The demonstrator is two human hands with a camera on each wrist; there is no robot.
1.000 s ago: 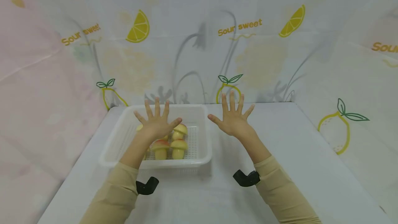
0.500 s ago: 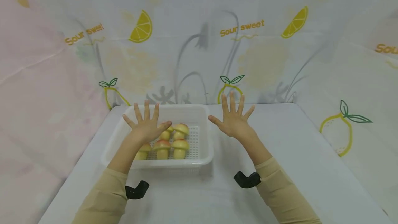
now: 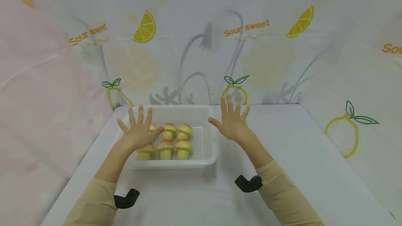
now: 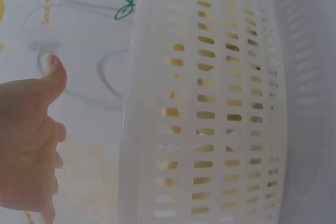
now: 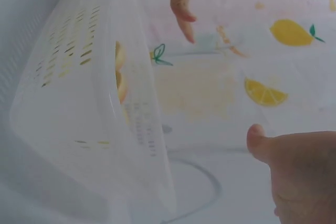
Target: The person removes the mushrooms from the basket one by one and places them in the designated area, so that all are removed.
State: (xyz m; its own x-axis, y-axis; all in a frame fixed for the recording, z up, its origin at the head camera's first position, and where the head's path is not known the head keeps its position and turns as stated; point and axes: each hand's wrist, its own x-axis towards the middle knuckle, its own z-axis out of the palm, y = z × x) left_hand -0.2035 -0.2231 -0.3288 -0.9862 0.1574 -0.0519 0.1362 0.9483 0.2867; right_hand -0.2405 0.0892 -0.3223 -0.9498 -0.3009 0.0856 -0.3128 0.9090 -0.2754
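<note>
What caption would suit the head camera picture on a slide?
Two spread, empty hands, left and right, hover at either side of a white basket of six toy mushrooms.

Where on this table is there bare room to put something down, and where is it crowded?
The widest bare patch of table lies right of the white basket, out to the lemon-print curtain. Another strip runs along the near edge, between the two sleeves. The basket is crowded with mushroom toys, and the left hand hangs above its left side; the right hand hangs just beside it.

A white table stands before a lemon-printed curtain.
</note>
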